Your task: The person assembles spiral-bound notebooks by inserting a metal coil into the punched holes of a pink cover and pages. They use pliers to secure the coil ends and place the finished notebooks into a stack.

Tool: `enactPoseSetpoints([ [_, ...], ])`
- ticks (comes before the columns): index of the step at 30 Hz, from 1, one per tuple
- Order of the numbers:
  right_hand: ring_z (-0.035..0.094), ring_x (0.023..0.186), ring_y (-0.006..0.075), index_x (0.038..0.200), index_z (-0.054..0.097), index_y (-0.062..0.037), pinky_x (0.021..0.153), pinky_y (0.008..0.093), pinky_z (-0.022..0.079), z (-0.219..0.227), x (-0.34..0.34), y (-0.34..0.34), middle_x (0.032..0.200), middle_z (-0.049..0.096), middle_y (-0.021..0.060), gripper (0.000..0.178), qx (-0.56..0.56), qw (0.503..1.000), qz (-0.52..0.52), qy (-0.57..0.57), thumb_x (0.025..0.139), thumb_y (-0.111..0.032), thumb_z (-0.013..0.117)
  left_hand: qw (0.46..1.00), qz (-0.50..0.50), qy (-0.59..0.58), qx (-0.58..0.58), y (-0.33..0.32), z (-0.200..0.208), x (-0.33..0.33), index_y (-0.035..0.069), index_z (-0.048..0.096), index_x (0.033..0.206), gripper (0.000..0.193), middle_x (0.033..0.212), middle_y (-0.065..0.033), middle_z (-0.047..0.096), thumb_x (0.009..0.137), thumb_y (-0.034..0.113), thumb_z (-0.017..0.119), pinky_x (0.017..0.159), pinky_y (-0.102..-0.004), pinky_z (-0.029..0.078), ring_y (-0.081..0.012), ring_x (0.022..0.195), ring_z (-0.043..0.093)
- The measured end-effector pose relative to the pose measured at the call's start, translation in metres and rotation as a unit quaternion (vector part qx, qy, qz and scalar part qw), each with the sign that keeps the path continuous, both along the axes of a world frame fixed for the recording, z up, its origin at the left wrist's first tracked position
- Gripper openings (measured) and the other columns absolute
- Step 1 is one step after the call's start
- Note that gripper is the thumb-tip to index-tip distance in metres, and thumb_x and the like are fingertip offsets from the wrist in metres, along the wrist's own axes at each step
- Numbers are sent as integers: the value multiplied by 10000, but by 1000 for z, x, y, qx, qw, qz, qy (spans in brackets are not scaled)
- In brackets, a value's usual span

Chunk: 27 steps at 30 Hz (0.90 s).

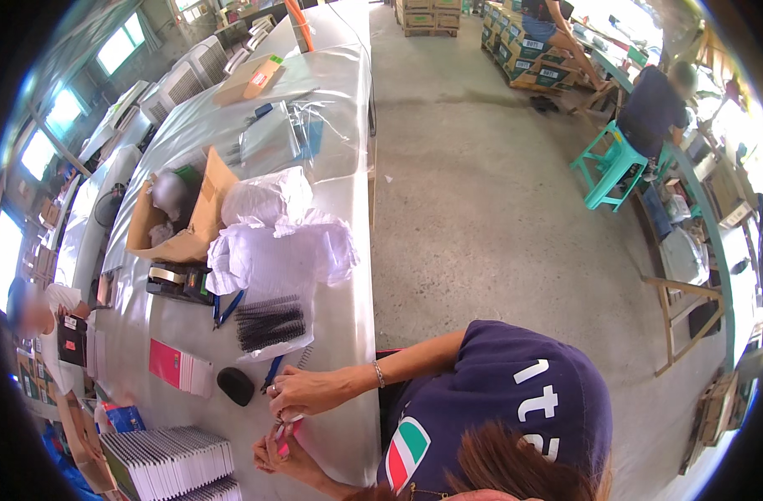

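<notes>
My right hand (302, 392), wearing a ring, is closed round a tool whose blue handle (273, 370) sticks out past the fingers; it looks like pliers. Just below it my left hand (283, 457) grips a small pink notebook (287, 436), mostly hidden by the fingers. Both hands meet at the notebook's edge. A single black wire coil (305, 357) lies beside my right hand. Farther off, a pile of black spiral coils (270, 322) rests on white paper. A black rounded case (234, 387) sits left of my hands.
A stack of pink-covered booklets (179, 367), blue-handled pliers (229, 309) and a tape dispenser (179, 282) lie on the table. Beyond stand an open cardboard box (208, 209) and crumpled white wrapping (277, 242). Spiral-bound notebooks (169, 459) are stacked near left. Other people work around.
</notes>
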State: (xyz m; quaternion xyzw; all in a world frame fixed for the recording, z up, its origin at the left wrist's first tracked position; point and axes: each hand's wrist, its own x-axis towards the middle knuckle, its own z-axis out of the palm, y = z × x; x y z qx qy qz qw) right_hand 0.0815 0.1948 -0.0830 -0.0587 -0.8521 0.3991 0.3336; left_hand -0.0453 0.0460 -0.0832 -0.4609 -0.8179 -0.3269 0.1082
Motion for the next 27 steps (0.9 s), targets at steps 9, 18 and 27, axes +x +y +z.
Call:
enactPoseSetpoints([
  [9, 596, 839, 257, 942, 567, -100, 795, 423, 305, 16, 7, -2, 790, 618, 87, 118, -46, 995, 47, -79, 933, -215, 590, 1000, -13, 6, 3, -2, -5, -3, 181, 731, 907, 221, 922, 0, 518, 732, 292, 806, 981, -492, 281, -247, 1032, 480],
  [18, 601, 807, 259, 910, 573, -92, 821, 414, 293, 19, 8, -1, 748, 622, 89, 110, -6, 995, 64, -74, 905, -185, 632, 1000, 1, 6, 1, -3, -7, 0, 192, 721, 916, 247, 946, 7, 517, 738, 346, 797, 995, -513, 272, -253, 1042, 476],
  [27, 591, 889, 247, 873, 562, -84, 827, 403, 312, 12, 6, -5, 842, 596, 66, 89, 52, 991, 54, -108, 917, -152, 599, 1000, 12, 17, -7, -3, -14, -8, 193, 727, 923, 249, 955, 15, 527, 739, 348, 792, 1005, -526, 268, -255, 1062, 485],
])
